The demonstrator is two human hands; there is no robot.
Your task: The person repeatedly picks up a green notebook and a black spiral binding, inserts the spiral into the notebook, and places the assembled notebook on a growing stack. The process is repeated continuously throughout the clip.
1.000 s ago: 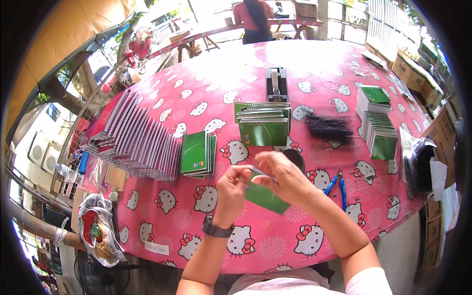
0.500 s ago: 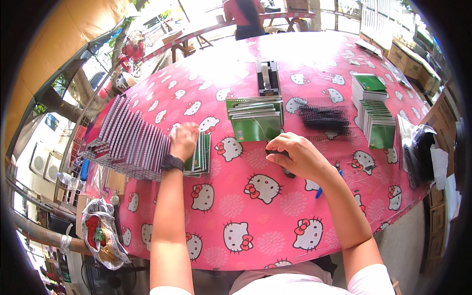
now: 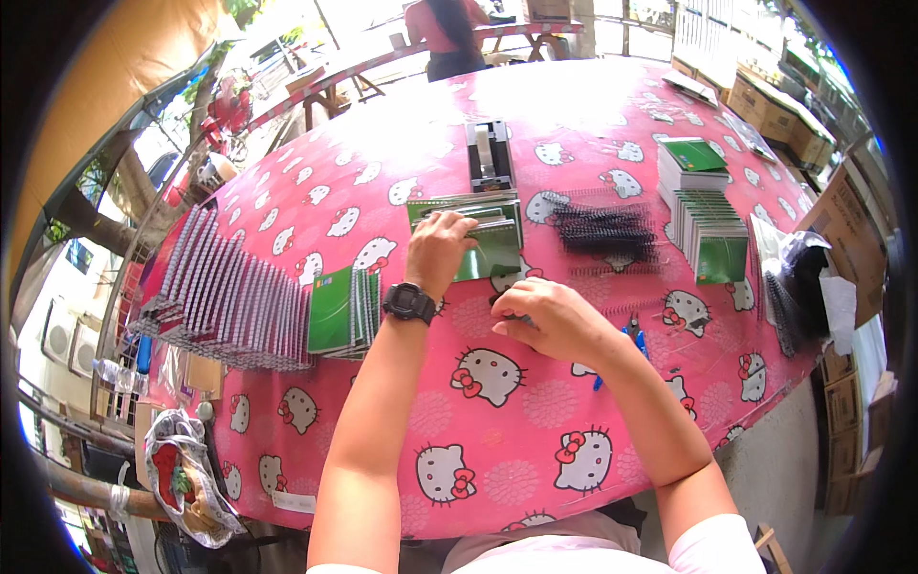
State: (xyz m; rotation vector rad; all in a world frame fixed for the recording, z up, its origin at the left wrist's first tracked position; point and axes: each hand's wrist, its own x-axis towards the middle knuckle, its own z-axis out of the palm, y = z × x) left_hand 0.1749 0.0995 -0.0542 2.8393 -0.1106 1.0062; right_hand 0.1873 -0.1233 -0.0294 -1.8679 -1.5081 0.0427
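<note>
My left hand point(image 3: 442, 251), with a black watch on its wrist, reaches over the middle stack of green notebooks point(image 3: 492, 256). Its fingers curl at the stack's upper edge and seem to grip a notebook; the thumb is hidden. Just right of and nearer than that stack, my right hand point(image 3: 555, 320) is closed around a small dark thing, mostly covered by the fingers. More green notebooks point(image 3: 331, 311) lean at the left, beside a long row of spiral-bound notebooks point(image 3: 229, 292). Black binding coils point(image 3: 607, 234) lie in a pile right of the middle stack.
A black tape dispenser point(image 3: 491, 163) stands behind the middle stack. Farther right is another stack of green notebooks point(image 3: 719, 251). Blue-handled pliers point(image 3: 636, 335) lie by my right forearm. A plastic bag point(image 3: 186, 478) hangs at the table's left edge; cardboard boxes point(image 3: 779, 110) stand beyond the right.
My left hand has moved right, from the green notebooks at the left to the middle stack. The left notebooks' green cover now shows. My right hand stays closed, almost in place.
</note>
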